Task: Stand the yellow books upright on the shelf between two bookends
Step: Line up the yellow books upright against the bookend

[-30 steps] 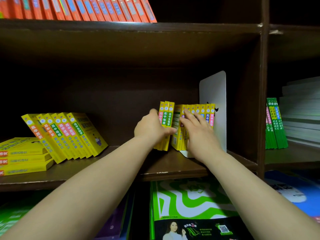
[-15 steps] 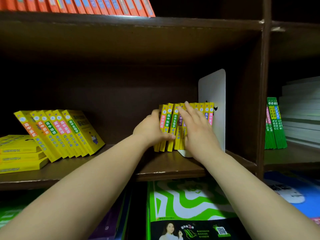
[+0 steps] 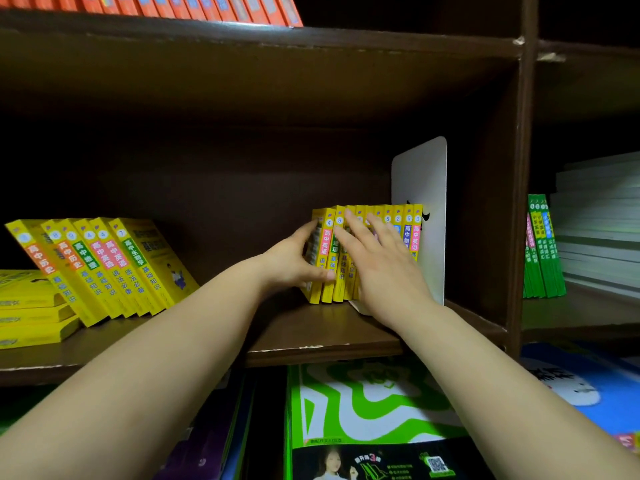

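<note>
A row of yellow books [image 3: 398, 220] stands nearly upright on the brown shelf [image 3: 311, 337], packed against a white bookend [image 3: 420, 174] on its right. My left hand [image 3: 294, 261] cups the left end of the row, thumb across the front of the outer spines. My right hand [image 3: 384, 268] lies flat with spread fingers against the spines in the middle. Several more yellow books [image 3: 104, 265] lean to the left at the shelf's left side. A flat stack of yellow books [image 3: 31, 313] lies beside them. Only one bookend shows.
Red books [image 3: 156, 5] line the shelf above. A vertical divider [image 3: 516, 188] closes the compartment on the right; beyond it stand green books [image 3: 542, 247] and a pale stack [image 3: 599, 220]. Green and blue magazines [image 3: 363, 410] fill the shelf below.
The few books my left hand held apart have been pushed right and closed against the row. The row now stands straighter. My right hand has flattened over the spines.
</note>
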Available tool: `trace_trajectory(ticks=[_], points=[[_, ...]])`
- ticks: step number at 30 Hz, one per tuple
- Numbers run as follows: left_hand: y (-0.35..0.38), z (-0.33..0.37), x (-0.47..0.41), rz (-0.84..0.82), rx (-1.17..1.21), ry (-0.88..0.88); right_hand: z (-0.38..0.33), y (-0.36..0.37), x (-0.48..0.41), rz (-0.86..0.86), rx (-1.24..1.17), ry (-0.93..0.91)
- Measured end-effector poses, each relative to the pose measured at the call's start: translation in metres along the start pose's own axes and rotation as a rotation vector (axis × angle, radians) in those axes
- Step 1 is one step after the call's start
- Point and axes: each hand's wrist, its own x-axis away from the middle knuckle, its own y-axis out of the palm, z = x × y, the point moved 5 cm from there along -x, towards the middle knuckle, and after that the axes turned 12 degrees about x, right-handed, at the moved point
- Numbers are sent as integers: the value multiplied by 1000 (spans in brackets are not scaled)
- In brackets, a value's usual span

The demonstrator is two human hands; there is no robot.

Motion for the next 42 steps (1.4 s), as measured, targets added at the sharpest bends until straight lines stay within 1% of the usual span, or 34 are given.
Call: trace_trajectory(ticks=[3, 6, 10, 13, 16, 18, 19, 21, 24, 26, 28, 30, 34, 38, 41, 42], points=[[1, 1, 3, -13, 56, 10, -7, 0, -3, 23, 55, -92], [2, 1, 4, -30, 87, 16, -8, 1, -5, -19, 149, -103], [2, 1, 5, -54, 112, 14, -13, -2, -7, -17, 233, -157], [2, 2, 8, -83, 155, 2, -13, 1, -7, -67, 270, -144], [0, 7, 17, -48, 96, 16, -13, 1, -6, -63, 269, -127], [-13, 11, 25, 66, -76, 46, -12, 2, -6, -58, 276, -115], [-24, 13, 30, 157, -186, 76, -12, 2, -6, -65, 277, -114], [-54, 18, 51, 412, -329, 162, -13, 3, -6, -80, 286, -119], [-100, 21, 96, 840, -424, 291, -15, 1, -5, -95, 283, -104], [-126, 16, 122, 1066, -498, 288, -16, 0, -5, -103, 308, -90], [-146, 5, 138, 1207, -471, 190, -17, -1, -5, -78, 271, -88], [-156, -5, 144, 1243, -395, 96, -19, -4, -4, -47, 224, -80], [-163, -17, 143, 1259, -200, 60, -19, -2, -4, -91, 273, -64], [-166, -20, 139, 1191, -23, 115, -20, -5, -4, -54, 240, -68], [-167, -18, 137, 1168, 5, 158, -21, -5, -4, -39, 236, -73], [-167, -18, 135, 1163, 3, 160, -21, -4, -4, -9, 216, -81]])
